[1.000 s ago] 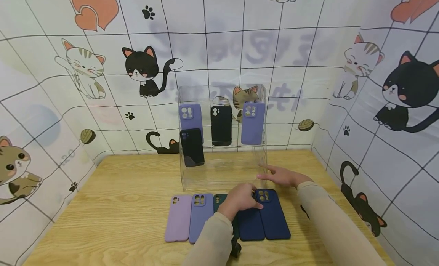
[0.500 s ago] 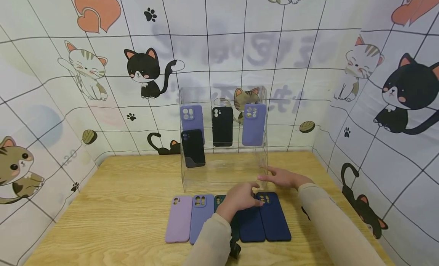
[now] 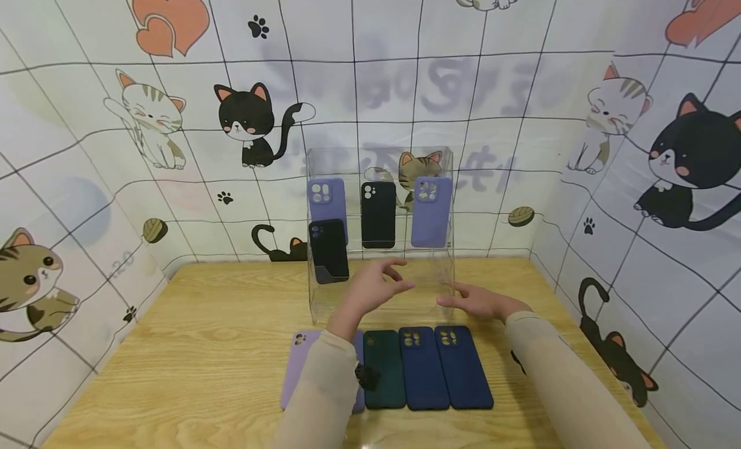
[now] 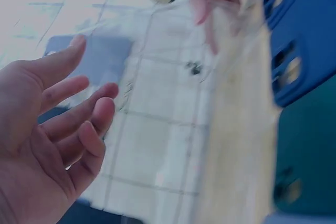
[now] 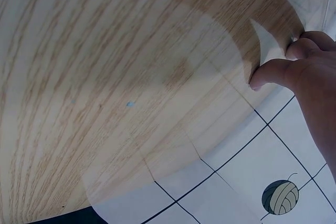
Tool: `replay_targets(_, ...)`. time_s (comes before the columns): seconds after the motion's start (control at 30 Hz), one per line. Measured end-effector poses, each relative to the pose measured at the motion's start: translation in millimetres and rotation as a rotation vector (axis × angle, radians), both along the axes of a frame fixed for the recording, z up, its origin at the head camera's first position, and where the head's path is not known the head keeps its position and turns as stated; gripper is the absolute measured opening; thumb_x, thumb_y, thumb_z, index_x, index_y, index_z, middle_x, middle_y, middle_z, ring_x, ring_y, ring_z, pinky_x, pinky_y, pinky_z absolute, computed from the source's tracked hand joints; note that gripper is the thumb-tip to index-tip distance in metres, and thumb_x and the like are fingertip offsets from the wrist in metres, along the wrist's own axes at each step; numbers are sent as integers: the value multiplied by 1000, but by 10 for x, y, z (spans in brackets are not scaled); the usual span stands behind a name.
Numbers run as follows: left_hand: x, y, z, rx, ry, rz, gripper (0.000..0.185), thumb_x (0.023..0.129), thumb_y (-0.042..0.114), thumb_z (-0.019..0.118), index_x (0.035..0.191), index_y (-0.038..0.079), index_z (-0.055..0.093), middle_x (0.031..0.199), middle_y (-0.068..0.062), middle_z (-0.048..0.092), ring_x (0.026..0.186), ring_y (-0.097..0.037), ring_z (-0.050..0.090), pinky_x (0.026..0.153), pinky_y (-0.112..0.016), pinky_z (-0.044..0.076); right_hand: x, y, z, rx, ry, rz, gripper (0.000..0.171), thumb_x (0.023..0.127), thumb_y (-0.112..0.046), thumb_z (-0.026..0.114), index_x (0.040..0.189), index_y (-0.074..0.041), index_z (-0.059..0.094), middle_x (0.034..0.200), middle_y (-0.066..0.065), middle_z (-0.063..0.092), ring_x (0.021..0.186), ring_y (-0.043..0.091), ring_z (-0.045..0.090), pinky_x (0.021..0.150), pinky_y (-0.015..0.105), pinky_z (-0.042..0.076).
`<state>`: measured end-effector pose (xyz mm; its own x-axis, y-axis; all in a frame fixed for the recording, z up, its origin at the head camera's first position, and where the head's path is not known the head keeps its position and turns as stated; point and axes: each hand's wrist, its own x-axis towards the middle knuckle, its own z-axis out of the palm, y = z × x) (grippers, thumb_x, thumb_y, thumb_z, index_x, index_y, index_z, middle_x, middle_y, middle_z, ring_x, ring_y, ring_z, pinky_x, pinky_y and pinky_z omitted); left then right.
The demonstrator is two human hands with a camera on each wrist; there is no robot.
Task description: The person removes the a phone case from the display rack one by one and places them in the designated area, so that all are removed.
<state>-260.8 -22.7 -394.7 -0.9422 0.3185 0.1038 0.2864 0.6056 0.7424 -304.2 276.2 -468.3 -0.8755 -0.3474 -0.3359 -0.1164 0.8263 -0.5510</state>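
Note:
In the head view my left hand [image 3: 373, 288] hovers before the lower tier of a clear display stand [image 3: 382, 311]. Its fingers are loosely bent with nothing between them, as the left wrist view also shows. My right hand [image 3: 483, 301] grips the stand's lower right side, thumb and fingers at the clear panel. Upper-tier phone cases are a purple case [image 3: 329, 201], a black case [image 3: 378, 214] and another purple case [image 3: 431, 211]. A dark phone case [image 3: 329, 249] leans at the lower left.
Phone cases lie in a row on the wooden table [image 3: 197, 346]: a lilac case [image 3: 296, 359], a purple one mostly hidden by my left sleeve, a green case [image 3: 384, 372] and two navy cases [image 3: 425, 372]. Cat-print cloth [image 3: 370, 82] surrounds the table.
My left hand has moved up and left from above the navy cases to the front of the stand's lower tier, uncovering the green and navy cases. My right hand stays at the stand.

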Motion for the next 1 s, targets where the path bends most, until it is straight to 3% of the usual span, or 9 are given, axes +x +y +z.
replay_targets(0.17, -40, -259, 232, 51, 135, 105, 56, 97, 46, 78, 147, 23, 65, 115, -1, 82, 89, -21, 76, 71, -36, 58, 22, 0, -7, -9, -10, 8, 105, 99, -78, 50, 172, -12, 15, 175, 28, 23, 160, 53, 25, 123, 73, 28)
replay_targets(0.43, -162, -588, 421, 59, 296, 241, 55, 97, 45, 78, 145, 23, 66, 118, -3, 80, 82, -21, 72, 65, -32, 53, 58, 31, 3, -21, -12, -6, 104, 98, -76, 53, 172, -11, 17, 175, 27, 24, 160, 53, 24, 122, 74, 27)
replay_targets(0.53, -197, -710, 478, 28, 332, 269, 50, 97, 39, 80, 142, 22, 68, 120, -6, 75, 82, -22, 68, 69, -35, 52, 68, 39, 3, -19, -8, 3, 104, 99, -76, 52, 172, -11, 16, 174, 28, 23, 160, 54, 23, 122, 74, 27)
replay_targets(0.73, -266, -960, 500, 0, 351, 297, 52, 96, 33, 82, 143, 19, 66, 125, -11, 64, 86, -27, 62, 78, -42, 52, 75, 47, 8, -18, 12, 28, 101, 101, -73, 52, 172, -12, 16, 174, 28, 23, 160, 55, 23, 121, 75, 27)
replay_targets(1.0, -337, -1219, 405, -64, 307, 355, 59, 97, 35, 80, 151, 21, 59, 129, -10, 60, 83, -26, 56, 71, -39, 45, 56, -5, 24, 16, 21, 14, 101, 99, -78, 50, 172, -15, 19, 174, 27, 24, 159, 54, 26, 121, 75, 28)
